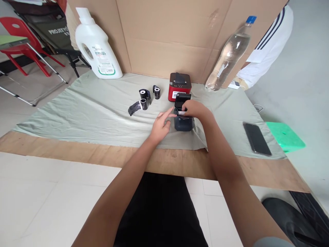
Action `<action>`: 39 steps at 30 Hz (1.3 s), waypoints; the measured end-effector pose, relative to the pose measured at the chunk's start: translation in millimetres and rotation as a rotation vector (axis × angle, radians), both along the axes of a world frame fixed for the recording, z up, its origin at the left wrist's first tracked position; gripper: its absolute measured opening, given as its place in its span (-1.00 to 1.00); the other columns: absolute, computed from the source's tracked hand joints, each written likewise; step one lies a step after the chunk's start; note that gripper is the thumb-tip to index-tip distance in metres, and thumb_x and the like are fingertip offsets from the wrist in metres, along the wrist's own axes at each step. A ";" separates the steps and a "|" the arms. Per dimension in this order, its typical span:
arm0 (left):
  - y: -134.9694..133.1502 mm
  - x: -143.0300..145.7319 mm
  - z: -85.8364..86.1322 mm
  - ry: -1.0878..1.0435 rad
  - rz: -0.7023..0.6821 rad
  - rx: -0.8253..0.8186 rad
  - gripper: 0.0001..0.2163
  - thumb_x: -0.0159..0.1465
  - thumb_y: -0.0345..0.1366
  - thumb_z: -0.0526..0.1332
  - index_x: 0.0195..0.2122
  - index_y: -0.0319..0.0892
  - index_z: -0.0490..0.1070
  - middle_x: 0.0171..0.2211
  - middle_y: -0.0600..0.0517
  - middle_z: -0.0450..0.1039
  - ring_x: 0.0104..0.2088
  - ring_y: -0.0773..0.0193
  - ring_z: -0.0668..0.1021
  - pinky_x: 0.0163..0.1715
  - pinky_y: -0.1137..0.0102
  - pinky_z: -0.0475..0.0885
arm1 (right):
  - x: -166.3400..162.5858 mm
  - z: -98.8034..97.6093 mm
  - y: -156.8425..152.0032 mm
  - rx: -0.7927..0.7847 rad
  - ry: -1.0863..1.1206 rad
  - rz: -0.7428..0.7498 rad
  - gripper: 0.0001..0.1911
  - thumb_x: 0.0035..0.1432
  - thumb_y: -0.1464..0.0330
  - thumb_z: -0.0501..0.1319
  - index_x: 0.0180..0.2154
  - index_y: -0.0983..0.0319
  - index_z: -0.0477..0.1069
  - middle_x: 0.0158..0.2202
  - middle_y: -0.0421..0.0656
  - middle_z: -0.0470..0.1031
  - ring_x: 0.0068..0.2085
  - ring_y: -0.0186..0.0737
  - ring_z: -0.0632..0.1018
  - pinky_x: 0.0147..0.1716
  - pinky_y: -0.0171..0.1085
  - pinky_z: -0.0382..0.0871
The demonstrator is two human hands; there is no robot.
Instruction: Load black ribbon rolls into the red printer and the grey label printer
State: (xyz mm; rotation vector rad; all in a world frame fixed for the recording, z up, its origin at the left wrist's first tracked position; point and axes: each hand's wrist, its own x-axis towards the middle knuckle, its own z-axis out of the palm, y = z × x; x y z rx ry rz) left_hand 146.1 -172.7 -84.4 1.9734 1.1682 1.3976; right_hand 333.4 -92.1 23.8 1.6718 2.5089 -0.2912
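Observation:
A small dark label printer (183,124) stands on the cloth with its black lid (183,98) raised. My right hand (194,109) reaches over it from the right, fingers curled down into the opening. Beside those fingertips a pale roll (181,113) shows inside; whether they grip it is hidden. My left hand (161,126) is open at the printer's left side, its index finger stretched to the edge of the opening. Just behind stands a red and black printer (172,90). To the left lie several small black rolls with white cores, one black roll (143,104) partly unwound.
A grey-green cloth (102,120) covers the wooden table (102,151). Cardboard (164,41) walls the back. A white jug (100,51) and a clear water bottle (231,55) flank it. A phone (257,138) lies right. Another person's white sleeve (272,48) shows behind the bottle.

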 end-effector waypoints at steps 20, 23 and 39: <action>9.3 -4.2 8.0 -0.663 0.039 -0.109 -0.57 0.23 0.13 0.44 -0.06 -0.07 0.63 -0.44 0.10 0.47 -0.41 0.36 0.51 -0.34 0.41 0.48 | -14.4 28.4 -35.1 -0.128 0.643 0.299 -0.79 0.19 0.32 0.34 -0.14 0.17 0.41 -0.36 -0.25 0.44 -0.33 -0.24 0.39 -0.34 -0.28 0.17; 10.9 -6.3 6.0 -0.655 0.021 -0.064 -0.50 0.17 0.12 0.50 0.05 -0.02 0.58 -0.25 0.02 0.56 -0.21 0.26 0.62 -0.16 0.34 0.55 | -11.6 18.1 -24.2 -0.210 0.764 0.223 -0.79 0.29 0.18 0.27 -0.14 0.17 0.43 -0.39 -0.25 0.43 -0.35 -0.23 0.43 -0.33 -0.28 0.24; 14.4 -10.5 -3.8 -0.651 0.097 -0.227 -0.40 0.20 0.24 0.40 0.09 -0.09 0.56 -0.03 -0.07 0.61 -0.07 0.15 0.67 -0.13 0.25 0.69 | -22.4 5.0 -21.8 -0.244 0.889 0.284 -0.65 0.19 0.30 0.26 0.01 0.20 0.48 -0.10 -0.13 0.61 -0.08 -0.13 0.57 -0.12 -0.24 0.44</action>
